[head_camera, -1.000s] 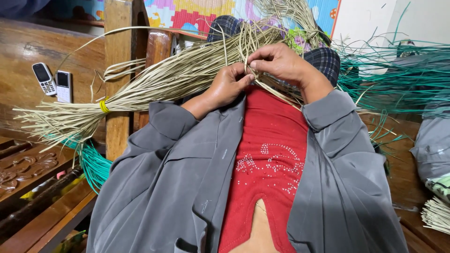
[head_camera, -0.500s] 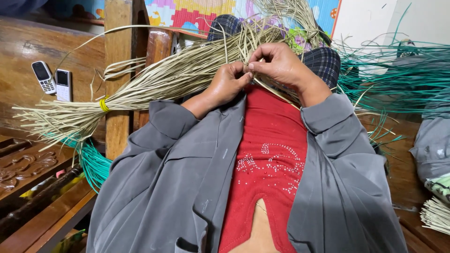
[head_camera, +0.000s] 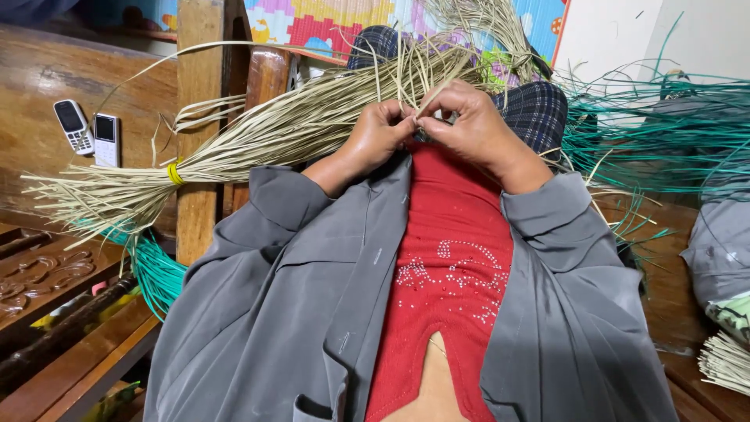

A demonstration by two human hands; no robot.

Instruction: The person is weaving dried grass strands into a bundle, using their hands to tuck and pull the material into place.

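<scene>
Our left hand and right hand meet, fingers pinched closed on pale straw strands; bundle bound by yellow band. Two phones lie well apart.

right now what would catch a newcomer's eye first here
At top centre, the left hand and right hand meet, pinching pale straw strips. These fan leftward into a long bundle tied with a yellow band. Green strips spread on the right, and two small phones lie on the wooden bench at the left.
</scene>
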